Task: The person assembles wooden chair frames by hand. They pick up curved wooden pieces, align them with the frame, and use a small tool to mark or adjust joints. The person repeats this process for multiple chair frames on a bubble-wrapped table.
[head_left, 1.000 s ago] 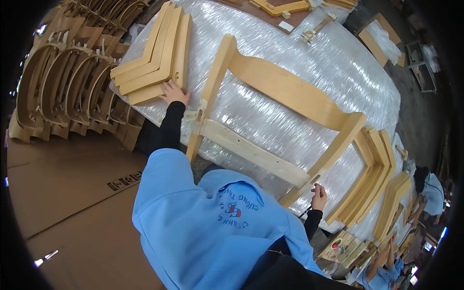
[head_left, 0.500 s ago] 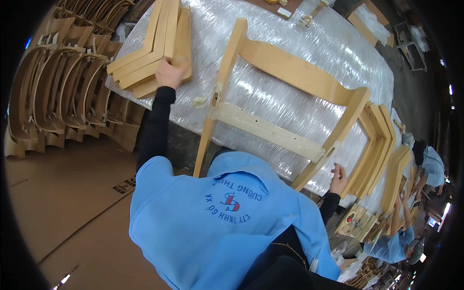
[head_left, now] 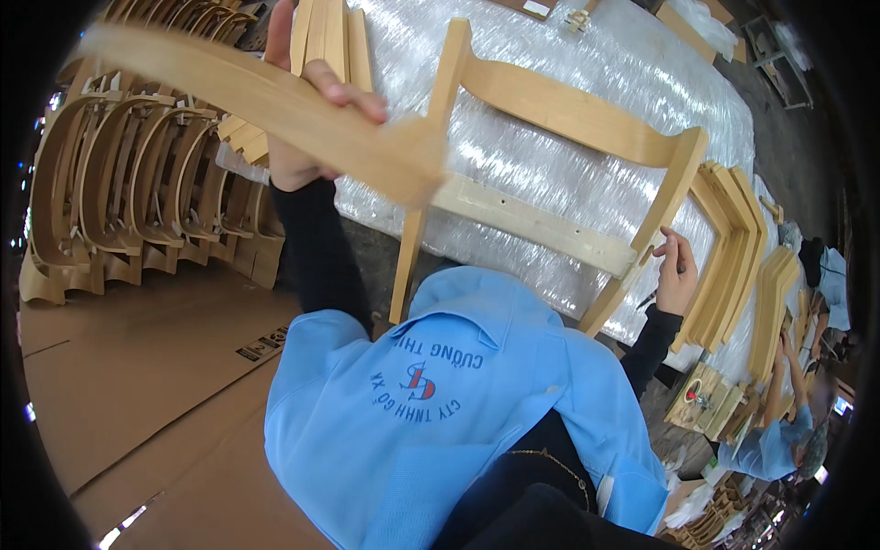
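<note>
My left hand [head_left: 312, 115] is raised at the upper left, its fingers around a bent wooden piece [head_left: 266, 105] that is smeared by motion. This piece hides part of the left upright of a wooden chair frame [head_left: 568, 110]. The frame has a wide curved top rail and a straight pale crossbar [head_left: 536, 229], and it leans over the near edge of the table. Beside its right upright is my right hand [head_left: 676, 273], fingers curled. Something small and dark shows at those fingers, too small to name.
Plastic film covers the table [head_left: 513, 174]. Stacked bent wooden pieces [head_left: 332, 41] lie behind my left hand, and more angled pieces [head_left: 733, 247] sit at the right. Curved wooden parts [head_left: 115, 183] stand in rows at the left, beside cardboard [head_left: 147, 367]. Another person [head_left: 770, 445] works at far right.
My left hand has lifted a bent wooden piece from the left stack and swung it up toward me. My right hand has risen closer to the frame's right upright.
</note>
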The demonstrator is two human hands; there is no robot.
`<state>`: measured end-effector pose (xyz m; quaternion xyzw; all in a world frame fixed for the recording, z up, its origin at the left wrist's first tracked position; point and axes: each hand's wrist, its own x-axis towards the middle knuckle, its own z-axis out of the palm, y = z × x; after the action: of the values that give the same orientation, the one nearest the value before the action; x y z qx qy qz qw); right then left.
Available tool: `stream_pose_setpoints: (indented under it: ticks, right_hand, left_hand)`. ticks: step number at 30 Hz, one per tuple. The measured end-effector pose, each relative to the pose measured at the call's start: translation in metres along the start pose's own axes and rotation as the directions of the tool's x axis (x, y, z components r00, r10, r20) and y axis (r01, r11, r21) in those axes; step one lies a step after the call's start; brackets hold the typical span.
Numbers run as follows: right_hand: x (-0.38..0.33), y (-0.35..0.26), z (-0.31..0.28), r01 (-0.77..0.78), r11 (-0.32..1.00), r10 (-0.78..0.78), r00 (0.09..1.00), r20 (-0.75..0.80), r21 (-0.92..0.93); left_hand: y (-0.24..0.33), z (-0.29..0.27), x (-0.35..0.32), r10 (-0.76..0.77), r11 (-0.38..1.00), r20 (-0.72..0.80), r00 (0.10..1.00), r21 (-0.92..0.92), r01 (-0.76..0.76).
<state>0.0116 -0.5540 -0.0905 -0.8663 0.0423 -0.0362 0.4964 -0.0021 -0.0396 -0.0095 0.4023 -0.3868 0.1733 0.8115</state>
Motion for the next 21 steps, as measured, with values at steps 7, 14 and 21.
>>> stream_pose_setpoints:
  ticks: [7, 14, 21]
  right_hand:
    - [-0.025, 0.011, -0.027, -0.041, 0.990, 0.066, 0.982, -0.179, 0.138]
    - [-0.025, 0.006, -0.030, -0.023, 0.998, 0.032, 0.986, -0.165, 0.057]
    - [-0.023, -0.005, -0.019, -0.017, 0.991, 0.027, 0.997, -0.078, 0.133]
  left_hand:
    - [0.011, 0.035, -0.024, 0.550, 0.729, -0.497, 0.671, 0.678, -0.095]
    - [-0.011, 0.049, -0.045, 0.672, 0.663, -0.652, 0.352, 0.741, 0.105]
    - [-0.031, 0.024, -0.090, 0.582, 0.591, -0.610, 0.538, 0.772, 0.236]
